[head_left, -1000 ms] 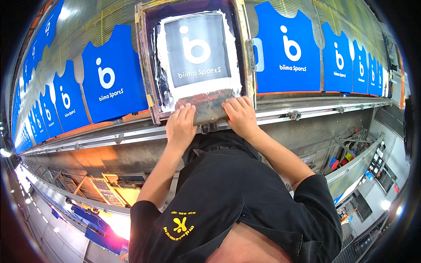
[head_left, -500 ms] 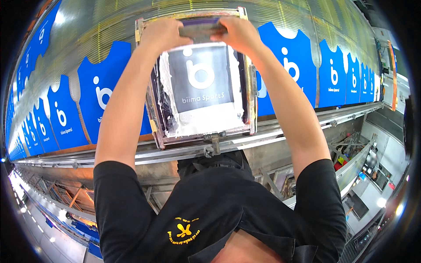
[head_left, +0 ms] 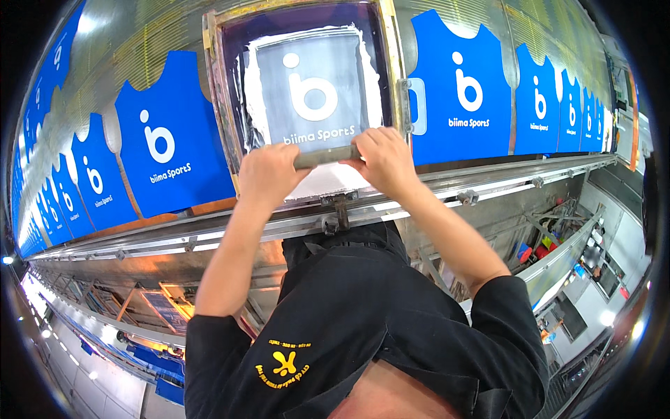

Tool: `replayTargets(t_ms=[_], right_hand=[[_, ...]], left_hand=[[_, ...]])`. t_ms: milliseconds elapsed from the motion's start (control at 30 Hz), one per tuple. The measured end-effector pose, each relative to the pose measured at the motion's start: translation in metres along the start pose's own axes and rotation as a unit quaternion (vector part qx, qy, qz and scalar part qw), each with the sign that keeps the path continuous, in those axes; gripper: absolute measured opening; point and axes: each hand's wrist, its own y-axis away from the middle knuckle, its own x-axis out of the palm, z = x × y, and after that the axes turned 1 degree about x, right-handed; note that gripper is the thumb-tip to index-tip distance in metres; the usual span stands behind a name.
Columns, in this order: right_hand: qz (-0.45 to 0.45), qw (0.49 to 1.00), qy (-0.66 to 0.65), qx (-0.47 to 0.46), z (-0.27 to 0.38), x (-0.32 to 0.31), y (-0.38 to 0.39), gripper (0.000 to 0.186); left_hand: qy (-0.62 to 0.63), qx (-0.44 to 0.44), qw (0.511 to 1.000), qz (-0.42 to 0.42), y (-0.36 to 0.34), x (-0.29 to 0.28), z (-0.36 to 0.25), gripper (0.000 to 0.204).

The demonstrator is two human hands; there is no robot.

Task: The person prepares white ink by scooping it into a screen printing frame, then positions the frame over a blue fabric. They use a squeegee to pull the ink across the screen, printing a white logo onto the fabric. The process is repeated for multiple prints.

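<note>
Squeegee [head_left: 326, 156] lies inside the screen frame [head_left: 397, 77], crosswise toward the frame's near end, just below the stencil [head_left: 351, 105] lettering. Both hands have it: left hand [head_left: 270, 170] curled round the left end, right hand [head_left: 384, 159] round the right, fingers closed, middle of the bar uncovered. Blade edge hidden, can't tell its angle or whether it touches the stencil. For a clean stroke I'd want equal push from both hands, bar square to the frame's sides, one speed, one constant tilt. White ink [head_left: 373, 91] is thick along the frame's inner sides, so work it inward for an even coat. Blue vests [head_left: 436, 91] flank the frame left and right, so ink slopping over its sides could mark them
</note>
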Motion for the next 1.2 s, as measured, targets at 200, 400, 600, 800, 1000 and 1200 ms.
replayTargets(t_ms=[200, 400, 600, 800, 1000, 1200], right_hand=[[0.044, 0.998, 0.036, 0.007, -0.048, -0.042, -0.146, 0.05], [-0.074, 0.997, 0.029, 0.014, -0.075, -0.025, -0.211, 0.043], [-0.082, 0.993, 0.053, -0.064, -0.032, 0.007, -0.064, 0.039], [-0.063, 0.997, -0.023, -0.035, 0.005, 0.01, 0.041, 0.037], [0.056, 0.998, -0.012, 0.009, -0.02, -0.001, 0.018, 0.053], [0.243, 0.953, -0.125, 0.129, -0.029, -0.018, -0.009, 0.066]], left_hand=[[-0.051, 0.001, 0.997, 0.049, -0.128, -0.088, 0.03, 0.051], [-0.085, 0.019, 0.992, -0.089, -0.184, -0.087, 0.059, 0.049], [-0.043, -0.017, 0.998, -0.041, -0.052, -0.019, 0.014, 0.04], [-0.009, 0.042, 0.999, -0.026, 0.036, 0.019, -0.011, 0.038], [0.006, -0.021, 0.993, 0.115, -0.002, 0.004, -0.023, 0.053], [0.098, -0.013, 0.955, 0.279, -0.04, 0.005, 0.002, 0.058]])
